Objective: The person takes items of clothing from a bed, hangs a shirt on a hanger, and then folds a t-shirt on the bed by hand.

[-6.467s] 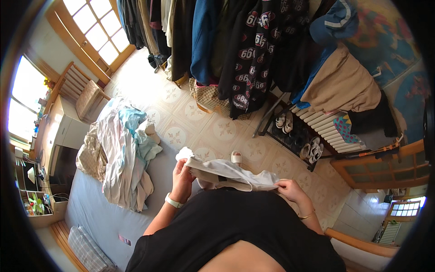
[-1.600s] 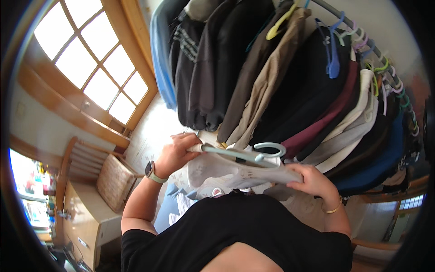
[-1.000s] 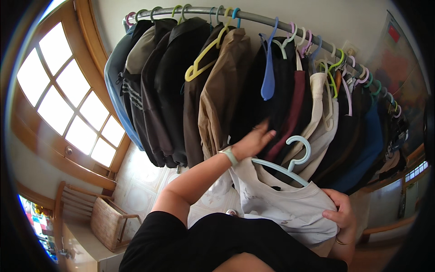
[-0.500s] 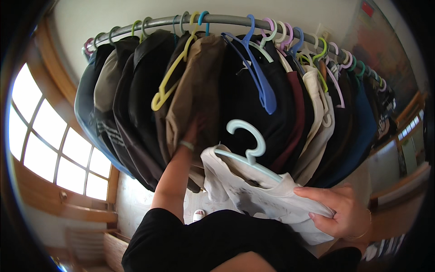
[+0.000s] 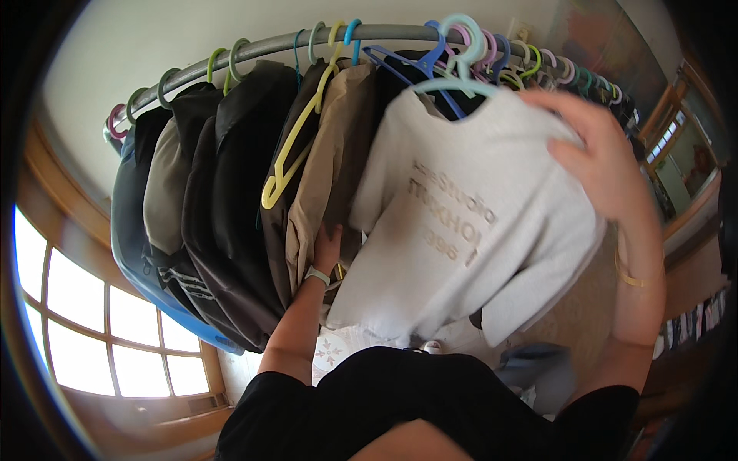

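My right hand [image 5: 596, 150] is closed on the shoulder of a white T-shirt [image 5: 453, 184] with printed lettering on its chest. A pale mint hanger [image 5: 453, 86] sits in the shirt's neck. Its hook overlaps the metal rail [image 5: 392, 32] in view; whether it rests on the rail, I cannot tell. Low among the clothes, my left hand [image 5: 330, 250] lies with fingers stretched against a brown jacket [image 5: 346, 100], beside the shirt's left edge. An unfilled yellow hanger [image 5: 288, 173] hangs left of that jacket. Behind the mint hanger is a blue hanger [image 5: 427, 65], partly hidden.
Dark jackets [image 5: 250, 131] and a blue garment [image 5: 131, 207] hang packed on the left. More coloured hangers [image 5: 569, 71] crowd the rail on the right. A bright paned window [image 5: 100, 307] is at lower left. Grey cloth [image 5: 538, 369] shows low by my right arm.
My right hand has raised the T-shirt and its hanger from waist height up to the rail, turning the printed front toward me. My left hand stays by the brown jacket.
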Demonstrator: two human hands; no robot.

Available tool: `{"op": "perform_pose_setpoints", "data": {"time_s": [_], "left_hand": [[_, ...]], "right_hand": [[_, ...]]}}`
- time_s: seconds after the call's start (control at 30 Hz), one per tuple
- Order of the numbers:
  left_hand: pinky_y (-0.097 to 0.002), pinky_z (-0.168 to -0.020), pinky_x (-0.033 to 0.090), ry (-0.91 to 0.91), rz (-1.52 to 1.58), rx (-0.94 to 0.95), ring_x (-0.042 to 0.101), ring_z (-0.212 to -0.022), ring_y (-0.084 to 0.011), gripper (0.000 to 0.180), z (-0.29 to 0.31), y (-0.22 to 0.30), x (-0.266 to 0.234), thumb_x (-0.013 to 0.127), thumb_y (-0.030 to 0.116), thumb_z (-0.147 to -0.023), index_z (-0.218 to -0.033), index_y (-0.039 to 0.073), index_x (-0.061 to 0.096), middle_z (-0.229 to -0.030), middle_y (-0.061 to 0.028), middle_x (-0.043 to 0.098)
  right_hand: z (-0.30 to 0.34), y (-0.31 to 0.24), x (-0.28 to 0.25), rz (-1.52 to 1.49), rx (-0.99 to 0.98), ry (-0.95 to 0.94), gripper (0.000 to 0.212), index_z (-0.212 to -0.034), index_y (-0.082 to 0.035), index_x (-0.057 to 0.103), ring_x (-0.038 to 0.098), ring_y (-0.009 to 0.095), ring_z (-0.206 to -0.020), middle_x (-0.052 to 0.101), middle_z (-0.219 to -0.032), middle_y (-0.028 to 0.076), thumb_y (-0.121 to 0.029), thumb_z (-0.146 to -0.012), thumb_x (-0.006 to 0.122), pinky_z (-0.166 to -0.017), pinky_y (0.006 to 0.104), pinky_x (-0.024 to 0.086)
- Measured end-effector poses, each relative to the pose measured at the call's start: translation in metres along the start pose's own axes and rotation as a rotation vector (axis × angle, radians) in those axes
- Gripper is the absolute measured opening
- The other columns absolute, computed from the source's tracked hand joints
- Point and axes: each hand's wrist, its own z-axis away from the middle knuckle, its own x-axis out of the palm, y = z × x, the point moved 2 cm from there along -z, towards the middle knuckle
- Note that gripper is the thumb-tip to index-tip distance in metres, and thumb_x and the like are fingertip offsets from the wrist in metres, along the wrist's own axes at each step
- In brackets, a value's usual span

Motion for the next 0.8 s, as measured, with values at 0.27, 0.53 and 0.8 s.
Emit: {"op": "perform_pose_setpoints", "data": {"time_s": [0.27, 0.53, 0.8], "left_hand": [[-0.0407, -0.116, 0.031, -0.204, -0.01, 0.126, 0.038, -0.14, -0.0378, 0.066, 0.009, -0.02, 0.031, 0.059, 0.02, -0.097, -0.15, -0.004, 0.029, -0.151, -0.026, 0.039], [-0.0367, -0.107, 0.038, -0.603, 0.2, 0.077, 0.048, -0.129, -0.0272, 0.056, 0.089, -0.056, 0.069, 0.062, 0.014, -0.095, -0.144, -0.002, 0.038, -0.145, -0.0171, 0.046], [-0.0404, -0.11, 0.036, -1.127, 0.224, -0.179, 0.049, -0.124, -0.0304, 0.079, 0.196, -0.098, 0.098, 0.053, 0.006, -0.096, -0.157, 0.003, 0.002, -0.151, -0.0211, 0.034]], "right_hand": [[-0.07, 0.001, 0.088, 0.164, 0.118, 0.093, 0.052, -0.135, -0.002, 0.055, 0.067, 0.031, -0.101, 0.068, -0.112, 0.023, -0.012, -0.084, 0.059, -0.088, 0.0385, 0.052], [0.015, 0.013, 0.214, 0.051, 0.074, 0.439, 0.066, -0.144, -0.015, 0.047, 0.062, 0.031, -0.073, 0.057, -0.088, 0.014, -0.011, -0.08, 0.062, -0.057, 0.0434, 0.053], [0.327, 0.092, 0.372, -0.088, 0.557, -0.123, 0.031, -0.123, -0.012, 0.06, 0.067, 0.035, -0.09, 0.066, -0.1, 0.017, -0.02, -0.097, 0.046, -0.073, 0.0464, 0.055]]}}
